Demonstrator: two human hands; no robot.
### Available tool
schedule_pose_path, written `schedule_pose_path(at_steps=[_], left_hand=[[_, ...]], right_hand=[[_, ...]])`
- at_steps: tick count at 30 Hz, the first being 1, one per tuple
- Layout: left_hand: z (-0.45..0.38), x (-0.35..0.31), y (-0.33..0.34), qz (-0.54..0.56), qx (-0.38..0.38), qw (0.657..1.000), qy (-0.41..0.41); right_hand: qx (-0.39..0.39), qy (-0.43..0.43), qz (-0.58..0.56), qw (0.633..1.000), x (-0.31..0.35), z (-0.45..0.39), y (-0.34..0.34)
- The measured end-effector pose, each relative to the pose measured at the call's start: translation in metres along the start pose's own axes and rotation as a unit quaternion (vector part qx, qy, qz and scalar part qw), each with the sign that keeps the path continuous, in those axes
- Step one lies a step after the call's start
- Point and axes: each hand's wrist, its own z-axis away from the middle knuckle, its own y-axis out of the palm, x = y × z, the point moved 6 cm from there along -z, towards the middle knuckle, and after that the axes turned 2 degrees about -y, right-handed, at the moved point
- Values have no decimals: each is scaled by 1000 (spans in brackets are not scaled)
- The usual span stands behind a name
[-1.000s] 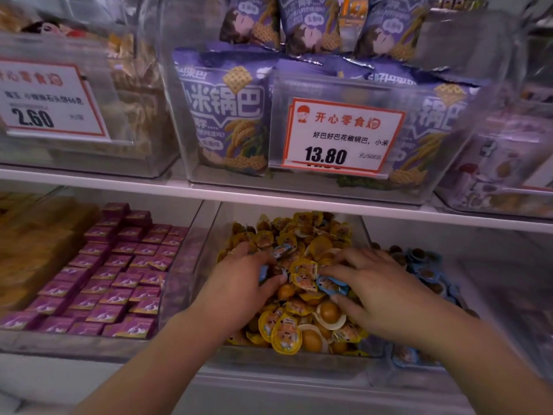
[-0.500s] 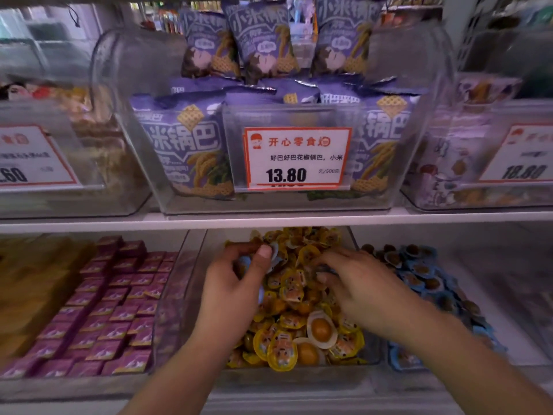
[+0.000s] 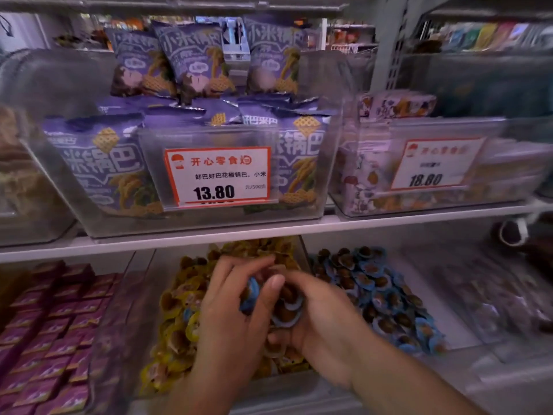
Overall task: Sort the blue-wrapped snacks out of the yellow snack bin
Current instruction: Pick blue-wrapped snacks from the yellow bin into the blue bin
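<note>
A clear bin of yellow-wrapped snack cups (image 3: 176,307) sits on the lower shelf, straight ahead. Both hands meet above its middle. My left hand (image 3: 236,319) pinches a blue-wrapped snack (image 3: 250,298) between thumb and fingers. My right hand (image 3: 320,322) is cupped palm up and holds several blue-wrapped snacks (image 3: 288,313). The left hand's snack is right beside the ones in the right palm. The frame is motion-blurred.
A bin of blue-wrapped snack cups (image 3: 380,298) stands just right of the yellow bin. Purple packets (image 3: 57,333) fill the bin on the left. The shelf edge (image 3: 269,232) above carries a bin of purple bags (image 3: 98,163) with a 13.80 price tag (image 3: 218,175).
Both hands rose out of the yellow pile and came together. The right hand turned palm up with blue snacks in it. The camera tilted up and to the right.
</note>
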Motion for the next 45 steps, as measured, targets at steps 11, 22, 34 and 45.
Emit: schedule_pose_path(at_steps=[11,22,34,45], left_hand=[[11,-33,42,-43,131,988,65],[20,-44,71,-61,184,974,116],[-13,37,24,-172,142,974,-37],[7,55,-59,-201,59,972,-109]], right_hand=[[25,-41,-8,999,11,19,-15],[-47,-138,13,989,50,18,-62],[-364,-181,383,830,127,-15,-214],[-63,-411,629,657,71,-9,-21]])
